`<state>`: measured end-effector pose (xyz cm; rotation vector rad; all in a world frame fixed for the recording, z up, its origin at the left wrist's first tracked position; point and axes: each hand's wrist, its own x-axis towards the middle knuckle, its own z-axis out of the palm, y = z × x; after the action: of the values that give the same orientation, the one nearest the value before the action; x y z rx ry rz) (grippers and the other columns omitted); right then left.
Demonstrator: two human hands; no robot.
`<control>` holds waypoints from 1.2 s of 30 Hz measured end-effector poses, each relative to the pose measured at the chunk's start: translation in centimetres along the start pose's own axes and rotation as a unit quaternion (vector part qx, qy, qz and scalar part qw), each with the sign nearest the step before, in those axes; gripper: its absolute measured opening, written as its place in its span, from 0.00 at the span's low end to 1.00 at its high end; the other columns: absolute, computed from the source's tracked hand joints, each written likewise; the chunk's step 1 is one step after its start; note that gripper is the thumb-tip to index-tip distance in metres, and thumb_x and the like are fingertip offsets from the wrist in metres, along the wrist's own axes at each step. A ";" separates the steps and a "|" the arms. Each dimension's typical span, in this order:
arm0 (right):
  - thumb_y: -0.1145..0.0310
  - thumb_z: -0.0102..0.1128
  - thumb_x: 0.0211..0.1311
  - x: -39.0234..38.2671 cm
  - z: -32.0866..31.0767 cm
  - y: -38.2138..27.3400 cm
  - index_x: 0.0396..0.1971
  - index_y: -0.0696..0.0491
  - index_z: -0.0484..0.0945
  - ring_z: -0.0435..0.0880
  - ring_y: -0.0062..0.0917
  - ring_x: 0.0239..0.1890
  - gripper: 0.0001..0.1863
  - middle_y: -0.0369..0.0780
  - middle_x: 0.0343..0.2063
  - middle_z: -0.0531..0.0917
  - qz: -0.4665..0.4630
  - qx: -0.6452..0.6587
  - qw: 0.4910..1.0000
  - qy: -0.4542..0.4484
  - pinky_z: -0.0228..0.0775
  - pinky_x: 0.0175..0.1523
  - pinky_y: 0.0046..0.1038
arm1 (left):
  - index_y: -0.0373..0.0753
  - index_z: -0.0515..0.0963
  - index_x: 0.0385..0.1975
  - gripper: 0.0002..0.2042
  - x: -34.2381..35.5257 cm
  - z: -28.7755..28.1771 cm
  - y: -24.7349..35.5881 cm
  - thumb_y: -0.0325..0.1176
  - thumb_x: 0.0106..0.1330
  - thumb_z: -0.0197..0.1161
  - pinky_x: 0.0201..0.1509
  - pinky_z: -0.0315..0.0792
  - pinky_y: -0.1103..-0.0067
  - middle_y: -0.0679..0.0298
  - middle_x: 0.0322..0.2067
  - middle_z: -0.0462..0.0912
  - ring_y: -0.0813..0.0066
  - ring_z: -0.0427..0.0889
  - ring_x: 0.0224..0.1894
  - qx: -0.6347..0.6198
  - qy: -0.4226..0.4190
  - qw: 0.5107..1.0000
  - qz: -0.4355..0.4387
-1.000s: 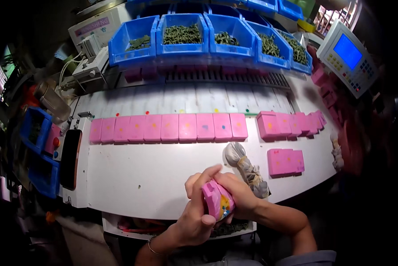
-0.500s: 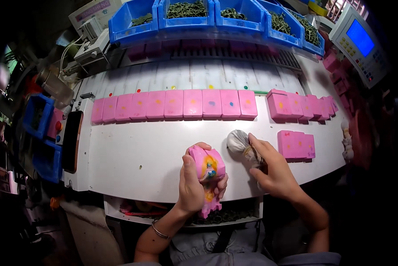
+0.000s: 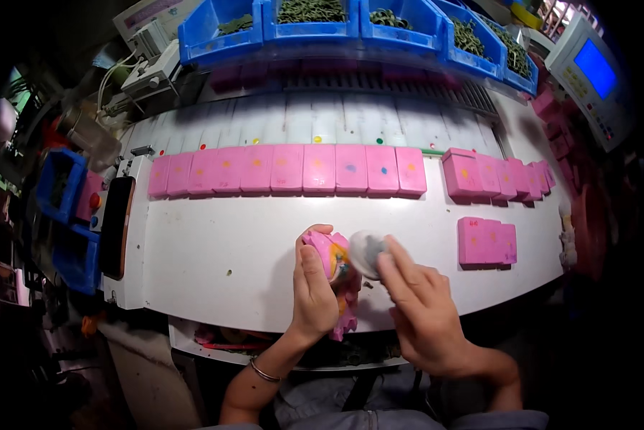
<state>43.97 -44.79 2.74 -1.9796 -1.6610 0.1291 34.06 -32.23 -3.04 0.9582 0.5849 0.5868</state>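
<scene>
White bench (image 3: 214, 251): pink rectangular blocks (image 3: 318, 172) behind
Left hand (image 3: 313, 290): grips orange-stained pink piece (image 3: 322, 251)
Right hand (image 3: 426, 315): holds grey-white cloth bundle (image 3: 367, 256)

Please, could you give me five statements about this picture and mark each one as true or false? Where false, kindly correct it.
1. The left hand holds a pink block. True.
2. The phone lies to the right of the long row of pink blocks. False: it lies to the left.
3. The screen at the right is lit blue. True.
4. The cloth bag lies untouched. False: the right hand holds it, near the left hand.
5. The blue bins at the back hold green pieces. True.
</scene>
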 end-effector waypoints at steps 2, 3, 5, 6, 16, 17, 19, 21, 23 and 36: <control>0.83 0.53 0.34 0.1 0.1 -0.2 0.58 0.60 0.63 0.72 0.35 0.43 0.40 0.49 0.61 0.62 -0.004 0.009 1.000 0.017 0.59 0.47 0.32 | 0.36 0.61 0.50 0.21 0.4 0.2 -0.4 0.44 0.73 0.27 0.39 0.68 0.82 0.58 0.31 0.73 0.77 0.73 0.33 0.134 0.026 0.984 0.114; 0.84 0.52 0.34 -0.2 0.9 -0.4 0.57 0.61 0.64 0.72 0.34 0.43 0.39 0.49 0.61 0.62 -0.023 0.039 0.998 -0.035 0.59 0.49 0.32 | 0.35 0.60 0.51 0.21 0.7 0.2 -0.9 0.44 0.73 0.28 0.38 0.69 0.81 0.58 0.30 0.73 0.76 0.73 0.31 0.198 0.033 0.966 0.165; 0.84 0.52 0.35 -0.4 1.6 -1.1 0.56 0.61 0.65 0.72 0.34 0.42 0.37 0.50 0.60 0.62 -0.008 -0.053 0.998 -0.015 0.59 0.50 0.32 | 0.36 0.59 0.54 0.21 1.2 0.1 -1.1 0.44 0.72 0.29 0.30 0.69 0.81 0.59 0.26 0.75 0.75 0.74 0.25 0.256 0.025 0.944 0.206; 0.84 0.52 0.35 -0.2 1.2 -1.0 0.56 0.62 0.65 0.72 0.34 0.42 0.37 0.50 0.60 0.62 0.002 -0.018 0.999 -0.028 0.59 0.50 0.32 | 0.36 0.59 0.54 0.21 1.0 0.1 -0.8 0.44 0.72 0.29 0.29 0.69 0.81 0.60 0.26 0.75 0.75 0.74 0.23 0.231 0.014 0.957 0.174; 0.83 0.52 0.34 0.3 0.0 -0.9 0.59 0.61 0.61 0.71 0.33 0.42 0.41 0.49 0.62 0.59 0.004 0.023 0.997 -0.074 0.59 0.50 0.31 | 0.35 0.61 0.53 0.23 0.4 0.4 0.3 0.46 0.73 0.27 0.40 0.66 0.84 0.62 0.31 0.73 0.81 0.70 0.32 0.224 -0.012 0.970 0.096; 0.84 0.53 0.33 0.5 -0.6 -0.6 0.59 0.60 0.60 0.71 0.33 0.43 0.42 0.48 0.63 0.58 0.011 0.048 0.996 -0.072 0.59 0.50 0.31 | 0.35 0.61 0.53 0.23 0.3 0.4 0.5 0.45 0.73 0.27 0.38 0.67 0.84 0.62 0.30 0.73 0.80 0.70 0.31 0.205 -0.021 0.977 0.062; 0.84 0.53 0.33 0.6 -0.9 -0.4 0.60 0.59 0.59 0.71 0.34 0.43 0.42 0.48 0.63 0.57 0.007 0.063 0.995 -0.083 0.58 0.49 0.31 | 0.34 0.61 0.53 0.22 0.1 0.6 1.4 0.44 0.73 0.27 0.35 0.69 0.84 0.62 0.29 0.74 0.79 0.71 0.27 0.165 -0.034 0.986 -0.001; 0.84 0.53 0.33 0.4 -0.6 -0.4 0.60 0.59 0.59 0.71 0.34 0.43 0.43 0.48 0.63 0.57 -0.008 0.040 0.994 -0.106 0.59 0.49 0.31 | 0.36 0.61 0.53 0.21 0.7 0.5 0.3 0.44 0.73 0.30 0.28 0.69 0.83 0.62 0.23 0.74 0.79 0.72 0.21 0.194 -0.039 0.976 0.093; 0.84 0.52 0.36 0.4 -0.5 -0.4 0.61 0.57 0.58 0.71 0.34 0.41 0.42 0.47 0.62 0.58 0.009 0.058 0.994 -0.096 0.59 0.49 0.31 | 0.35 0.63 0.51 0.21 0.8 0.6 0.3 0.44 0.73 0.31 0.24 0.69 0.83 0.62 0.21 0.75 0.79 0.73 0.18 0.184 -0.054 0.977 0.096; 0.89 0.50 0.38 0.5 -2.2 -0.3 0.58 0.63 0.61 0.73 0.36 0.38 0.38 0.53 0.60 0.62 0.033 0.088 0.992 -0.083 0.62 0.47 0.30 | 0.25 0.74 0.30 0.31 -0.2 0.3 3.4 0.49 0.71 0.29 0.21 0.73 0.79 0.54 0.20 0.78 0.72 0.76 0.16 -0.016 -0.099 0.980 -0.173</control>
<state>44.72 -45.07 4.84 -1.9341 -1.6254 0.4608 33.48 -30.99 0.03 0.8483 0.5451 0.1858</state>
